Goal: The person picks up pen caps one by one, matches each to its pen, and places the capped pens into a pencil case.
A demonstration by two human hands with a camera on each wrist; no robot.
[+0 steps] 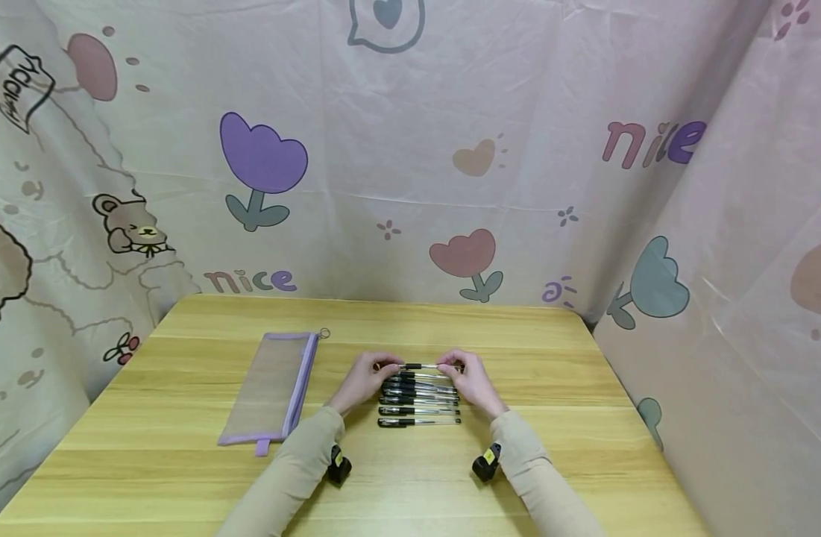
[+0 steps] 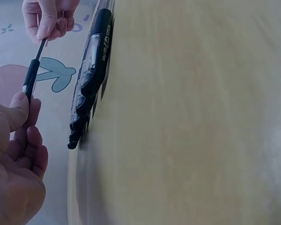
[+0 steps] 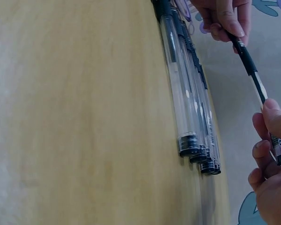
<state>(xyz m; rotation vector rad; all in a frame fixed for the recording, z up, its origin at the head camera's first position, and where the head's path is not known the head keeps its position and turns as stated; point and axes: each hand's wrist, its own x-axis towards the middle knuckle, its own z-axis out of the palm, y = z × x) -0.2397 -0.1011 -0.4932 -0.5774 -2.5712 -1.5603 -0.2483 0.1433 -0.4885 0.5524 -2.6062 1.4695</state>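
One pen (image 1: 429, 366) sits between my two hands, held level just above the far end of the row. My left hand (image 1: 365, 378) pinches its black capped end and my right hand (image 1: 473, 378) pinches the clear tail end, so both grips are closed on that same pen; the wrist views show fingertips and thumbs wrapped round it at each end.

The row of pens (image 1: 420, 400) lies under and just nearer to me than the held one, side by side, caps to the left, roughly in the middle of the tabletop (image 1: 551, 447). I count several, perhaps seven or eight, but the far ones overlap and I cannot give a sure number. The mesh pencil pouch (image 1: 272, 389) lies flat towards the left edge, well apart from the row, and looks empty through the mesh; I cannot tell whether its zip is open.

As I judge it, this is an early stage: one pen lifted, the rest of the row lying untouched, nothing in the pouch.

There is bare wood between the row and the pouch, and more towards the near edge and the right edge. The printed cloth (image 1: 410, 149) hangs close behind the far edge and along the right side, so there is less freedom there.
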